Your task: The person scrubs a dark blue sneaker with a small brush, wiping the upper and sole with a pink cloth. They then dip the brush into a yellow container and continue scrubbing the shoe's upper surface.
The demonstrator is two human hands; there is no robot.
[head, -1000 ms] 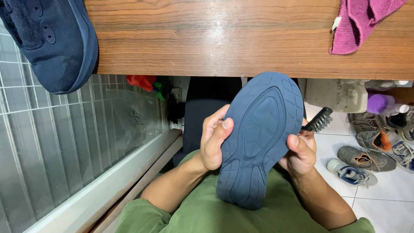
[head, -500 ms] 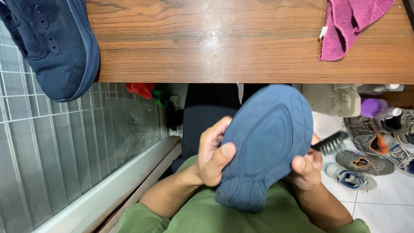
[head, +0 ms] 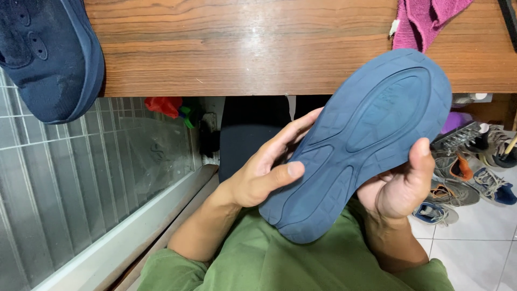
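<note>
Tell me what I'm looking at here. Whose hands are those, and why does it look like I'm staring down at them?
The picture comes from a camera worn on a person's head, so you look down just as they do. There is no machine, only two bare hands. The left hand and the right hand hold a blue shoe between them, its ridged sole turned up toward the camera. A dark brush peeks out behind the right hand; who or what holds it is hidden. Above is a wooden table. On it lie a second dark blue shoe at the left and a pink cloth at the right. More shoes lie on the tiled floor.
</note>
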